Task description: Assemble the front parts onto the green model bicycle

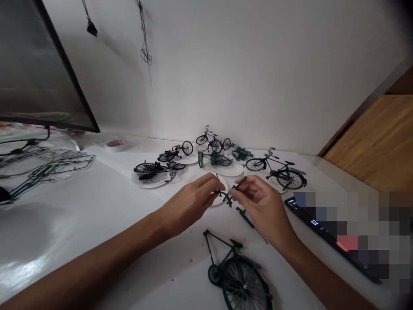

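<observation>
My left hand [192,200] and my right hand [261,202] meet above the white table, both pinching small dark green model bicycle parts. The left fingers grip a curved fender-like piece [224,196]. The right fingers hold a thin green rod [239,183]. Below the hands lies a partly built green model bicycle [234,271] with one large wheel. A small screwdriver [251,224] lies on the table just under my right hand.
Several finished or partly built model bicycles [277,170] rest on white paper plates [150,181] at the back near the wall. Green plastic part frames [45,170] lie at the left under a dark monitor [35,73]. A phone [309,215] lies at the right.
</observation>
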Action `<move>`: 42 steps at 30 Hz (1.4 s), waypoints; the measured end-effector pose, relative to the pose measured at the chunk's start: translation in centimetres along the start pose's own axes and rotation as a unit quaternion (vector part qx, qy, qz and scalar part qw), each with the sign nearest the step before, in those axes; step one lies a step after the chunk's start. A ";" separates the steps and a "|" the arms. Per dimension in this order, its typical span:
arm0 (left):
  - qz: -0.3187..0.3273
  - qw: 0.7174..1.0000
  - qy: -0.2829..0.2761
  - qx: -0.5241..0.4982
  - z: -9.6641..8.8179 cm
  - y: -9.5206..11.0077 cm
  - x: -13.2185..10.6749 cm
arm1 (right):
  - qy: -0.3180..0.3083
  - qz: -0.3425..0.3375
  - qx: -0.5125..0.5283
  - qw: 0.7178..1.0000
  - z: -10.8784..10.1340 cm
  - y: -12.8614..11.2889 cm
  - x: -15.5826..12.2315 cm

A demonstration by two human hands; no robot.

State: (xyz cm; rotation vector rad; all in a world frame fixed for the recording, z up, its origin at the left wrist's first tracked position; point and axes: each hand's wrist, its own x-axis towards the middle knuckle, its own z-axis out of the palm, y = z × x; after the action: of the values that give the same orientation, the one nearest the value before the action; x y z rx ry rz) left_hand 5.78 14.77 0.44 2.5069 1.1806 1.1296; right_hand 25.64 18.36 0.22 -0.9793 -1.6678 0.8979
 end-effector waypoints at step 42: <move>-0.035 0.981 0.091 -0.166 0.2 0.0 0.3 | 0.053 0.002 0.013 0.999 -0.2 -0.1 -0.3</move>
State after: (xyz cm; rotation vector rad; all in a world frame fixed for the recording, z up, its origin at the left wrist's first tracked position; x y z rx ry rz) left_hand 6.09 15.01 0.47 2.1363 1.0112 1.4282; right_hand 25.91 18.02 0.28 -0.9959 -1.5630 0.8534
